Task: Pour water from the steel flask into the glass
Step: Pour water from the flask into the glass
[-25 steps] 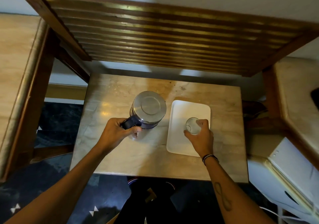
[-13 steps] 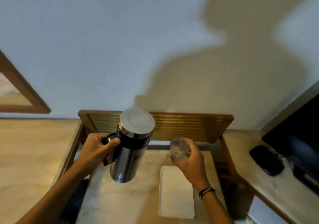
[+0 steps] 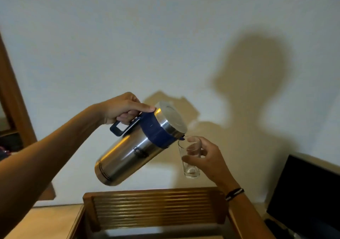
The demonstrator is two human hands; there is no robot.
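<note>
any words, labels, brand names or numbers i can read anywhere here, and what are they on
No text can be read in this picture.
Steel flask: a small dark emblem on its side, too blurred to read.
Glass: plain, no print.
Dark screen at the lower right: blank.

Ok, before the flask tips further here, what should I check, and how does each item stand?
1. Left hand gripping the handle of the steel flask: ok.
2. Right hand holding the glass: ok.
3. Glass upright: ok.
4. Spout over the glass rim: ok, it sits at the rim's left edge.
5. Water flowing: cannot tell; no stream shows and the glass looks nearly empty.
6. Flask lid open for pouring: cannot tell.
</note>
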